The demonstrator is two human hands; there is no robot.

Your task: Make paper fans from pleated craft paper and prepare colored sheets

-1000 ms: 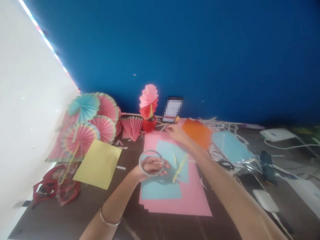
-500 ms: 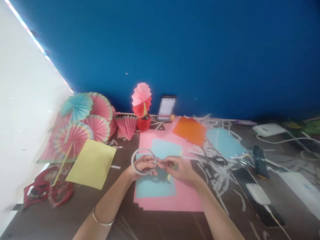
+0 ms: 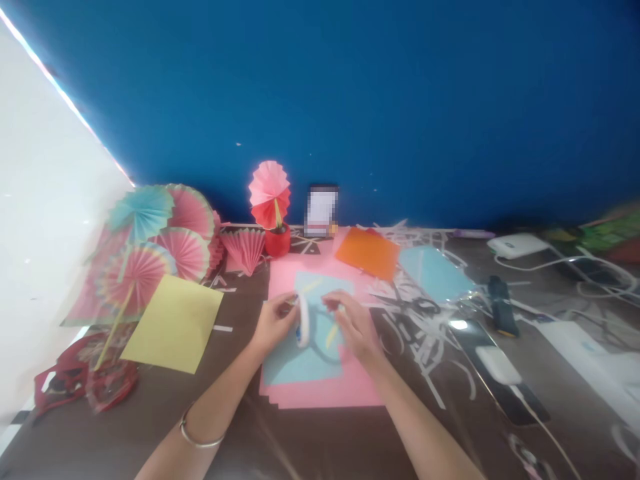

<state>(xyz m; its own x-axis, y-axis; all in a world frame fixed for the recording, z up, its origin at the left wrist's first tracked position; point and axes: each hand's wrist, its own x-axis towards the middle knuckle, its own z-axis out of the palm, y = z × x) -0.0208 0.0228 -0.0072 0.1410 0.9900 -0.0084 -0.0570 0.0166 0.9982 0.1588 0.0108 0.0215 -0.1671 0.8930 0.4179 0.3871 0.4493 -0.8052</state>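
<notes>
1. From my remote seat I see a deep blue wall (image 3: 350, 100) behind a dark brown table (image 3: 240, 427) strewn with paper.
2. The tape roll (image 3: 303, 320) is at the middle of my view, tilted up so that I see it nearly edge-on, above the light-blue sheets (image 3: 295, 373).
3. The left hand (image 3: 277, 320) has it pinched at its near side, thumb and fingers closed on the rim; a bangle (image 3: 200, 443) circles that forearm.
4. The right hand (image 3: 353, 327) is just beside the roll and apart from it, fingers bent and partly spread. I cannot tell whether its fingertips hold anything.
5. Below the hands I make out two yellow strips (image 3: 332, 335) on the light-blue sheets, which lie over larger pink sheets (image 3: 320, 397).
6. To the left I have a yellow sheet (image 3: 175, 327) and, behind it, a cluster of pleated paper fans (image 3: 135, 273).
7. Beyond the pink sheets I find a red pot (image 3: 278, 241) bearing a pleated pink flower (image 3: 270, 190).
8. On the right I see an orange sheet (image 3: 367, 255), a light-blue packet (image 3: 433, 273), scattered white paper strips (image 3: 430, 353) and a dark phone (image 3: 465, 340) with a white block (image 3: 497, 365) on it.
</notes>
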